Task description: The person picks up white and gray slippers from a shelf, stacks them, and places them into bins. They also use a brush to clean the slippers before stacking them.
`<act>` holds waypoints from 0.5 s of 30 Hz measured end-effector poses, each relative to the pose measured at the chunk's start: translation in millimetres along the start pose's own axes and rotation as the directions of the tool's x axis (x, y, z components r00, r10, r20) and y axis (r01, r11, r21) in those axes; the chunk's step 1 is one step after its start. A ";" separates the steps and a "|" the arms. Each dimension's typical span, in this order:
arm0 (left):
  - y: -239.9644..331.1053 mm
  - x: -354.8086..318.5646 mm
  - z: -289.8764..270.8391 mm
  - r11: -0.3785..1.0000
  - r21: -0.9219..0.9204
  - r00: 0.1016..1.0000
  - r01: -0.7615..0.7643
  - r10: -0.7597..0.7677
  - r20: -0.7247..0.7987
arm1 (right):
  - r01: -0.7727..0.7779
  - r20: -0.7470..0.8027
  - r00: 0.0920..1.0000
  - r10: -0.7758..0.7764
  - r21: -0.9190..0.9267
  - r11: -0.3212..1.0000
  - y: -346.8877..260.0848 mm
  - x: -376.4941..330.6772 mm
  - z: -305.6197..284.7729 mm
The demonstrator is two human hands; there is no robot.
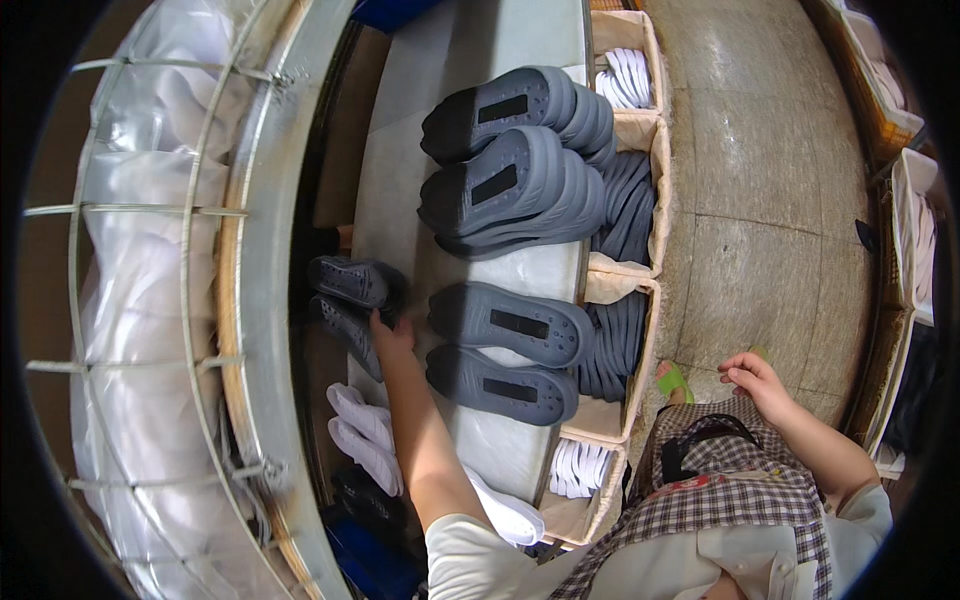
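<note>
My left hand [393, 335] reaches across the table to its far left side, its fingers closed at the edge of a dark grey shoe sole [345, 325]. Against it sits another dark sole [350, 281], in shadow. My right hand [757, 388] hangs over the floor by my apron, fingers loosely bent with nothing in them. Nearest my left forearm lie two grey shoe soles [512, 324], side by side, each with a black rectangular patch. Farther off, more grey soles [500, 185] lie in two overlapping stacks.
Cloth-lined baskets [658, 200] along the table's right edge hold grey soles [612, 345] and white soles [578, 470]. White soles [362, 430] lie left of my forearm. A wire rack [190, 300] with plastic-wrapped goods stands far left. More baskets [910, 230] line the right side.
</note>
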State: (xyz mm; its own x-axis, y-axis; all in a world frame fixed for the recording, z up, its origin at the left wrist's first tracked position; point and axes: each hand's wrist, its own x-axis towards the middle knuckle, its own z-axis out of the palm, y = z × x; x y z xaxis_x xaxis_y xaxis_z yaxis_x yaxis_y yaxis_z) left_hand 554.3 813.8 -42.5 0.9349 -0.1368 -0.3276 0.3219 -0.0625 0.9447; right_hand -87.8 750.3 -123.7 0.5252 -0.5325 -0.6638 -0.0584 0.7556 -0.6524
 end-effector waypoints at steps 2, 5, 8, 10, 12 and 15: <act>-2.8 27.2 5.4 0.984 -0.162 0.997 0.068 -0.063 0.037 | -0.039 -0.026 0.999 0.039 0.006 0.999 8.5 4.7 10.4; -2.3 58.3 23.8 0.873 -0.455 0.982 0.178 -0.183 0.033 | -0.049 -0.044 0.998 0.049 0.014 0.999 16.8 9.4 24.1; 9.6 69.5 41.6 0.882 -0.415 0.943 0.223 -0.304 -0.138 | -0.057 -0.058 0.997 0.056 -0.002 0.998 19.5 13.0 33.9; 16.7 53.6 42.5 0.861 -0.462 0.968 0.212 -0.251 -0.026 | -0.031 -0.027 0.999 0.030 -0.012 0.999 18.6 14.8 38.2; 25.0 18.0 34.8 0.819 -0.524 0.973 0.232 -0.193 0.129 | -0.004 0.001 1.000 0.004 -0.017 1.000 15.7 16.5 40.2; 24.9 -76.3 -7.0 0.729 -0.575 0.897 0.371 -0.122 0.424 | 0.051 0.067 0.997 -0.049 -0.029 0.998 6.6 17.9 38.7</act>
State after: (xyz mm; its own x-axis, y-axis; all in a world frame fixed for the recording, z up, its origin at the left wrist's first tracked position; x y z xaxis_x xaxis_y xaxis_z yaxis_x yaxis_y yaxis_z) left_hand 492.1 829.6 6.2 0.7361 -0.5345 -0.4153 0.6677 0.4723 0.5754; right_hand -45.9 760.5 -125.7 0.5834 -0.5422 -0.6048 -0.0560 0.7160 -0.6959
